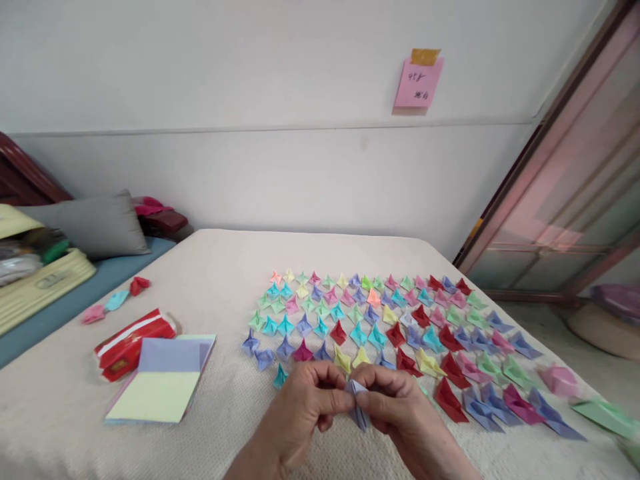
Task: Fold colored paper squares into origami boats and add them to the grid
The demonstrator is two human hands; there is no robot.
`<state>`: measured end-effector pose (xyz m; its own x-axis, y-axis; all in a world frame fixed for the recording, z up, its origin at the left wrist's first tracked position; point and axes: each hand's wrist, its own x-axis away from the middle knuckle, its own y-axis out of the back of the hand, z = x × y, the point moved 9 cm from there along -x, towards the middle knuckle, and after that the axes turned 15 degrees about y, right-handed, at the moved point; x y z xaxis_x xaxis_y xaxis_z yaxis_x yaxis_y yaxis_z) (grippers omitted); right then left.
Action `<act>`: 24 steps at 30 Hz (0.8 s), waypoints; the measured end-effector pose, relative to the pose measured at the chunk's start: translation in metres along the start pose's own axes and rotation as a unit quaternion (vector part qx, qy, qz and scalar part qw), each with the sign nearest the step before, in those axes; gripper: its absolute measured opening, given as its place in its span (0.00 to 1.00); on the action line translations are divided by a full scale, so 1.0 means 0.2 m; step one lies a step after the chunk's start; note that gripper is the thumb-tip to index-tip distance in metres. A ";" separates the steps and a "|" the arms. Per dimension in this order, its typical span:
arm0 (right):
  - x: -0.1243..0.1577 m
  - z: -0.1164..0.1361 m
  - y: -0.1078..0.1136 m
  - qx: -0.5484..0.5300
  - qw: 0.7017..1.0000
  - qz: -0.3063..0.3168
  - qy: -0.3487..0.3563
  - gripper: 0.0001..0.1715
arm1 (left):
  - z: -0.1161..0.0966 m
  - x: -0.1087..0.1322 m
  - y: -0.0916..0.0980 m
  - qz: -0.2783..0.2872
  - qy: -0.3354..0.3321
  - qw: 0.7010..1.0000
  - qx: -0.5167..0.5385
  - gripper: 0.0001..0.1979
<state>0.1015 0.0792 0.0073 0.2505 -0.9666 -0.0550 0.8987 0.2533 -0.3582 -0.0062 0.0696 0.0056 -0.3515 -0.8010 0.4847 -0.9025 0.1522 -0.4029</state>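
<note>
A small folded lavender paper point(358, 407) is held upright between both hands, low in the middle of the view. My left hand point(310, 410) pinches its left side between thumb and fingers. Its right side is pinched by my right hand point(397, 407), and the thumbs nearly meet over it. Just beyond the hands stand rows of folded paper pieces in many colours, among them a yellow one point(343, 359), a magenta one point(303, 350) and a dark red one point(450, 401).
Paper sheets point(156, 398) lie at the left beside a red-and-white packet point(134, 343). Three small folded papers sit near the left edge, one cyan point(117, 300). A grey pillow point(90, 223) is behind. A pink note point(417, 83) is taped to the wall.
</note>
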 end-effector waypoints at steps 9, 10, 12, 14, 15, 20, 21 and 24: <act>0.00 -0.02 0.01 -0.020 0.999 -0.016 -0.025 0.15 | 0.01 0.00 -0.02 0.013 0.011 1.000 0.019 0.09; 0.00 -0.02 0.01 -0.011 1.000 -0.019 -0.019 0.15 | 0.00 0.00 -0.01 0.006 0.003 1.000 0.014 0.09; 0.00 0.00 0.02 0.009 1.000 -0.025 -0.002 0.13 | -0.01 0.01 -0.01 -0.010 -0.014 1.000 0.005 0.08; 0.00 0.02 0.02 0.017 0.999 -0.028 0.016 0.12 | -0.02 0.01 -0.01 -0.023 -0.024 0.999 0.006 0.08; 0.00 0.03 0.01 0.016 0.999 -0.025 0.021 0.11 | -0.02 0.02 -0.01 -0.027 -0.027 0.999 0.008 0.07; 0.00 0.03 -0.01 0.011 1.000 -0.011 0.027 0.09 | -0.04 0.03 0.00 -0.040 -0.043 0.998 -0.008 0.06; 0.00 0.03 -0.01 0.010 0.999 -0.016 0.027 0.09 | -0.04 0.03 0.00 -0.038 -0.046 0.998 -0.015 0.05; 0.00 0.01 0.01 0.005 0.999 -0.035 0.016 0.08 | -0.05 0.03 -0.02 -0.022 -0.051 0.998 -0.034 0.06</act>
<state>0.1050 0.0795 0.0079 0.1752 -0.9827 -0.0607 0.9174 0.1853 -0.3521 -0.0076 0.0694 0.0178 -0.2871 -0.8620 0.4178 -0.9324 0.1515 -0.3281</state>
